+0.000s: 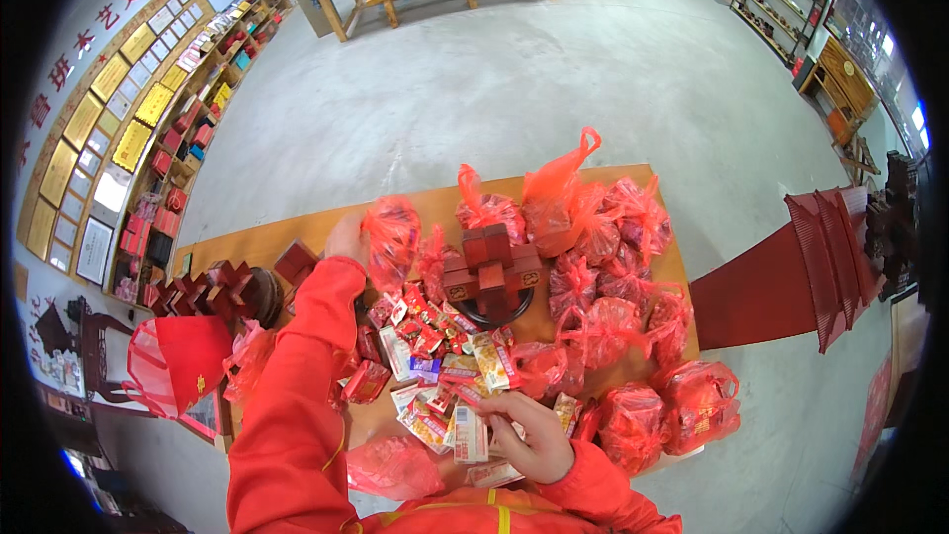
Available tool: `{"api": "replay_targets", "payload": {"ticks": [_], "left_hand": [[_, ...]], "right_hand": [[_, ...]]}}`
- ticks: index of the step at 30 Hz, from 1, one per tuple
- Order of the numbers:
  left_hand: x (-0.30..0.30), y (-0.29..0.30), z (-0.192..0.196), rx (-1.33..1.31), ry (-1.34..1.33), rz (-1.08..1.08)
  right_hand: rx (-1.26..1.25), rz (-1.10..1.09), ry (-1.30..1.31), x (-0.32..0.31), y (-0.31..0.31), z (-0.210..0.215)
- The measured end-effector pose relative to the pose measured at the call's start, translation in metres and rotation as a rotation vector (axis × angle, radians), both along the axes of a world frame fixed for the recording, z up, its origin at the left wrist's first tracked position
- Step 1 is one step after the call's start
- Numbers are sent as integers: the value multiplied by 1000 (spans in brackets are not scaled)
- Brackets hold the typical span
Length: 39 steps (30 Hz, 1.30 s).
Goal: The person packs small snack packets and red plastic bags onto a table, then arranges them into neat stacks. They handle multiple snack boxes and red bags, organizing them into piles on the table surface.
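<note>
At the far left part of the table, my left hand point(346, 238) is closed at the side of a filled, see-through red plastic bag point(391, 249); some of its fingers are hidden. Nearer to me, my right hand point(537, 437) has its thumb and forefinger at the edge of a white snack packet point(469, 435) and appears to pinch it. Under and around that packet spreads a loose pile of small wrapped snacks point(427, 341), red, white, yellow and purple. Another red plastic bag point(393, 468) lies flattened at the table's near edge.
Several tied red bags point(608, 328) crowd the table's right half. Dark red wooden block puzzles point(487, 267) stand in the middle and at the left. A red tote bag point(178, 366) is at the left edge. A dark red wooden structure point(791, 272) stands right of the table.
</note>
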<state>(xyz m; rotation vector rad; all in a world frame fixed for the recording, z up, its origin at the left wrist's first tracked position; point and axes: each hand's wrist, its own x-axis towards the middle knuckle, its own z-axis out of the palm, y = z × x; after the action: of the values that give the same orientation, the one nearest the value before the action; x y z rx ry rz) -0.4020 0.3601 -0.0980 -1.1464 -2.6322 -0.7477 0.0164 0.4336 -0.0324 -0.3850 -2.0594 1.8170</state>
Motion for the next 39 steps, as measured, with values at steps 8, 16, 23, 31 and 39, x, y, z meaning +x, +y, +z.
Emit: {"api": "replay_targets", "payload": {"ticks": [8,16,23,31,39], "left_hand": [[-107,35,-136,-179,-439,135],[-48,140,-50,-48,-10,-120],[135,284,-3,-420,-193,-448],[124,320,-64,-754,-280,-731],[47,277,-15,-424,-794,-793]], "right_hand": [[-189,-194,-153,47,65,1],[-288,-524,-152,58,129,4],[-182,-431,-195,48,131,-15],[185,-409,-430,72,177,3],[621,-606,-445,-3,360,-131]]}}
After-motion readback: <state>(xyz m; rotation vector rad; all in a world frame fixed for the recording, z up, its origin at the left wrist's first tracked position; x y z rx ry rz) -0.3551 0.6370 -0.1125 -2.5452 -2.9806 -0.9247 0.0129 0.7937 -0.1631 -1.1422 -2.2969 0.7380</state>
